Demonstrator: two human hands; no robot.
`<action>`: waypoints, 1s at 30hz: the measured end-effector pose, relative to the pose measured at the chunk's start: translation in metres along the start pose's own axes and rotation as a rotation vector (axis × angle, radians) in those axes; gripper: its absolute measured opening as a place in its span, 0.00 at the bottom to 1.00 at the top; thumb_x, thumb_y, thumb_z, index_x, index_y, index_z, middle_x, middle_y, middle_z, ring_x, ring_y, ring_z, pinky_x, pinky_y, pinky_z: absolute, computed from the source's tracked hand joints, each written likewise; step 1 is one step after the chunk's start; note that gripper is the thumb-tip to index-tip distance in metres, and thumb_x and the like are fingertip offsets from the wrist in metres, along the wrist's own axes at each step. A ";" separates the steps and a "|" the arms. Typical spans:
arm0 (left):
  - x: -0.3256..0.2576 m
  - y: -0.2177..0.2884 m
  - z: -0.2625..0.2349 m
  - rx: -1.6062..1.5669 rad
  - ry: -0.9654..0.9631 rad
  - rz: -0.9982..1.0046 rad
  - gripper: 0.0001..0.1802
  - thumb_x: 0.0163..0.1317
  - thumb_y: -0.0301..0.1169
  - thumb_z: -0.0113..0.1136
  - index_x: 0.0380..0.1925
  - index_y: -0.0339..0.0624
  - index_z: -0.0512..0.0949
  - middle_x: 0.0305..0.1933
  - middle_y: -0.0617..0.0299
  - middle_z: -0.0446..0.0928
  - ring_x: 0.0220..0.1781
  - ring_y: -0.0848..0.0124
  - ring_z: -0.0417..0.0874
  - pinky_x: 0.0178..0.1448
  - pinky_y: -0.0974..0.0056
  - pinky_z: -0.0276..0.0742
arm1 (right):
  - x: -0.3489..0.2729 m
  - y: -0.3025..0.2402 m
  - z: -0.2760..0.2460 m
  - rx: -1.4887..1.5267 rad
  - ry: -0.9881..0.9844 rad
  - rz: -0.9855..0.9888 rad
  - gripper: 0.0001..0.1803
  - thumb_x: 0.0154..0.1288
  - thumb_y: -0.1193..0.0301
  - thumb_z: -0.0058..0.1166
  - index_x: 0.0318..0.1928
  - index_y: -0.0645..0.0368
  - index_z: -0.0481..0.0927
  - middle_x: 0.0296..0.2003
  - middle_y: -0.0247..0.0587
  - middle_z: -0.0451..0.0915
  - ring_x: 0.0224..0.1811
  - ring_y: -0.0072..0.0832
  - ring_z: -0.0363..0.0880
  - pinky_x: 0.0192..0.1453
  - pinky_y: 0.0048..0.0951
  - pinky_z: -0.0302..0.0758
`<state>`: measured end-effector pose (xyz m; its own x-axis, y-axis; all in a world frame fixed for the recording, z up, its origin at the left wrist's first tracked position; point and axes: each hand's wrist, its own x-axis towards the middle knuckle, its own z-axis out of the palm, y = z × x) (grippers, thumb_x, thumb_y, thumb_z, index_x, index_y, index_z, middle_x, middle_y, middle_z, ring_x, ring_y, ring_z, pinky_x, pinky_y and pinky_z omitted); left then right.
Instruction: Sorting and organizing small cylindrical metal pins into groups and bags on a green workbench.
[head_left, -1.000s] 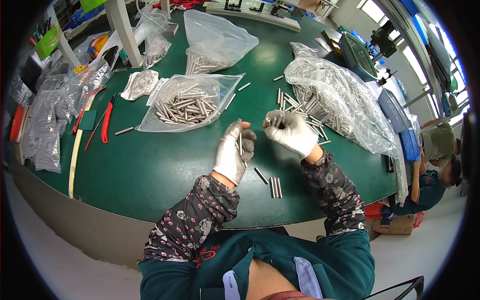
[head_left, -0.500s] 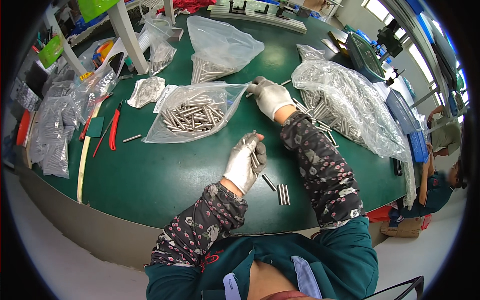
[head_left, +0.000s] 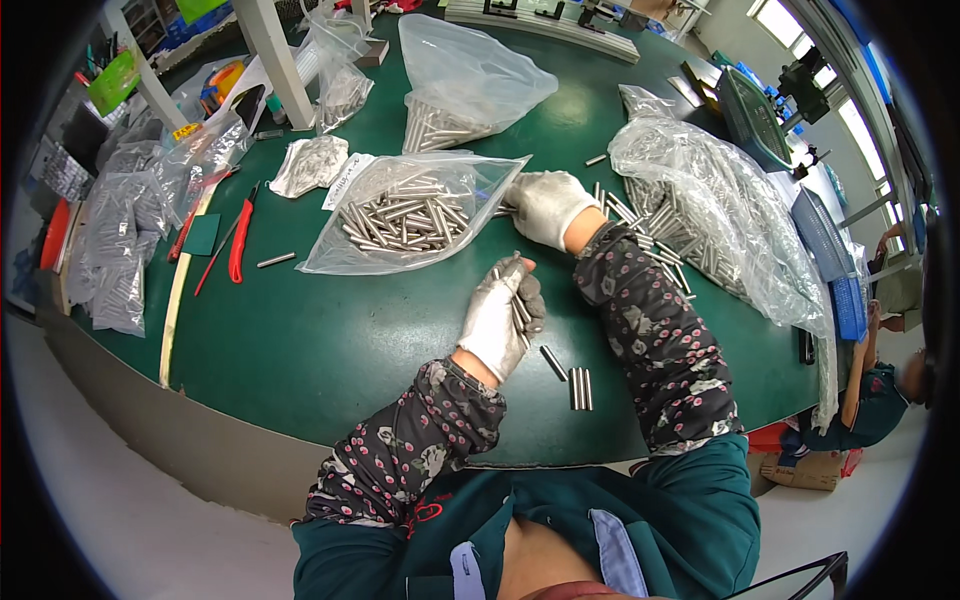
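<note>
While left hand (head_left: pixel 500 320) fingers grasp metal rods (head_left: pixel 518 300), right hand (head_left: pixel 548 205) fingers grip the bag (head_left: pixel 410 215) mouth.

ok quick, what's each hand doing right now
Left hand: closed around a bunch of metal rods.
Right hand: at the mouth of the clear bag; grip cannot be told.

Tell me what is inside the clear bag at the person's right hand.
The clear bag holds a loose heap of short metal rods, visible through the plastic. The gloved right hand rests at its open mouth; whether its fingertips grip a rod is hidden.
</note>
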<state>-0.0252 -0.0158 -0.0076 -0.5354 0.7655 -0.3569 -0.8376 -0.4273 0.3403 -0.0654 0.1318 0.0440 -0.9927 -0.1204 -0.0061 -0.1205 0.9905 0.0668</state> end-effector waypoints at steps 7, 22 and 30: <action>-0.002 0.004 0.004 -0.048 0.005 -0.046 0.20 0.62 0.50 0.42 0.31 0.44 0.71 0.22 0.64 0.71 0.25 0.68 0.75 0.23 0.70 0.66 | -0.062 -0.004 -0.045 0.143 0.295 -0.276 0.07 0.46 0.72 0.52 0.29 0.55 0.71 0.26 0.40 0.73 0.31 0.40 0.73 0.31 0.38 0.70; -0.008 0.003 0.009 0.100 -0.091 -0.052 0.09 0.63 0.37 0.45 0.32 0.46 0.70 0.14 0.76 0.49 0.11 0.83 0.47 0.15 0.75 0.42 | -0.117 0.014 0.001 0.424 0.066 0.620 0.15 0.47 0.55 0.53 0.29 0.53 0.79 0.26 0.43 0.79 0.30 0.38 0.78 0.35 0.35 0.73; -0.005 0.003 0.005 0.097 -0.096 -0.079 0.08 0.63 0.36 0.45 0.33 0.45 0.70 0.14 0.75 0.50 0.11 0.83 0.49 0.14 0.75 0.43 | -0.091 0.025 0.026 0.205 0.045 0.769 0.10 0.46 0.63 0.50 0.28 0.54 0.79 0.24 0.45 0.78 0.30 0.41 0.78 0.36 0.36 0.74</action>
<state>-0.0241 -0.0182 -0.0002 -0.4514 0.8395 -0.3025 -0.8600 -0.3190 0.3982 0.0219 0.1688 0.0199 -0.7973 0.6035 0.0082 0.5958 0.7892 -0.1488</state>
